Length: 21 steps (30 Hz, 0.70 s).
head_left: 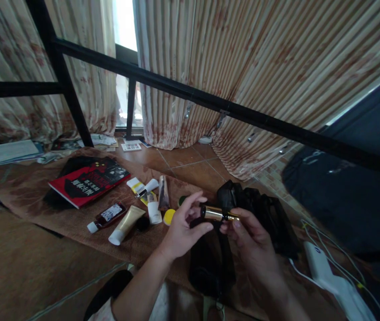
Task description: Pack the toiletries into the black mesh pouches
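My right hand [251,238] pinches the gold end of a black-and-gold lipstick tube [214,213], held level above the covered bench. Close to the tube's black end, my left hand [185,225] is open, thumb and fingers apart. Beneath my hands lies a black pouch [206,263]. Left of them are a yellow round lid [169,217], a small white bottle [153,208], a brownish tube [163,192] and a gold tube with a white cap [127,225]. A dark red bottle with a white cap [109,215] lies further left.
A red and black book [89,183] lies on the brown cloth [72,229]. Black bags [259,214] sit to the right, beside a white power strip [320,261] with cables. A black metal rail [183,91] crosses ahead, in front of striped curtains [176,49].
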Motion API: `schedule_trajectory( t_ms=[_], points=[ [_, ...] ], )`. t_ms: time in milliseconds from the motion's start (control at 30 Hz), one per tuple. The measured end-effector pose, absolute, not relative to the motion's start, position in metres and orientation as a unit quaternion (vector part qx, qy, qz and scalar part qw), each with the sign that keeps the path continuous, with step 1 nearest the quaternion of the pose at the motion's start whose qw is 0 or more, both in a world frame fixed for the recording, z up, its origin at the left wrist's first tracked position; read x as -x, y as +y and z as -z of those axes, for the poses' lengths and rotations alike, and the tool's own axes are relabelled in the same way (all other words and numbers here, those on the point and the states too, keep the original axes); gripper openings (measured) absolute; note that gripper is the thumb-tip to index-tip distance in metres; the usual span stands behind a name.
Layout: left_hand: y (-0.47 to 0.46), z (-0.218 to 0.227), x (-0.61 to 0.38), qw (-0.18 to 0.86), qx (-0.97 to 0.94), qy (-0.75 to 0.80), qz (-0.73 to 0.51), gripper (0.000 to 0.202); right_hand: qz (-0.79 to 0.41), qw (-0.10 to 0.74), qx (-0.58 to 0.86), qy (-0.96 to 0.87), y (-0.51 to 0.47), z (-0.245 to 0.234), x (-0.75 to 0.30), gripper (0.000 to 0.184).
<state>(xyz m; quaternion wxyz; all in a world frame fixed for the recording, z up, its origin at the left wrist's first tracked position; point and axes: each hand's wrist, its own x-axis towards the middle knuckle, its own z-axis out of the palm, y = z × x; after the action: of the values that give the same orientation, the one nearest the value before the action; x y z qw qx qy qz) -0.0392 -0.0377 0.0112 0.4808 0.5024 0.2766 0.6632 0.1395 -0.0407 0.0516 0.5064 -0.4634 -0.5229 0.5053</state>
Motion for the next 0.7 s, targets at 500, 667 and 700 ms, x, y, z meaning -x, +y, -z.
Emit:
schedule_trajectory(
  t_ms=[500,667,700],
  points=[
    [-0.032,-0.008,0.028,0.567,-0.444,0.234,-0.653,0.041,-0.419,0.538,0.480,-0.552,-0.051,-0.053,-0.133,0.018],
    [-0.031,-0.011,0.029,0.586,-0.414,0.235,-0.656,0.042,-0.382,0.523,0.520,-0.557,-0.053,-0.057,-0.131,0.028],
    [-0.030,-0.011,0.029,0.590,-0.407,0.233,-0.657,0.042,-0.376,0.521,0.523,-0.559,-0.054,-0.058,-0.130,0.027]
  ],
)
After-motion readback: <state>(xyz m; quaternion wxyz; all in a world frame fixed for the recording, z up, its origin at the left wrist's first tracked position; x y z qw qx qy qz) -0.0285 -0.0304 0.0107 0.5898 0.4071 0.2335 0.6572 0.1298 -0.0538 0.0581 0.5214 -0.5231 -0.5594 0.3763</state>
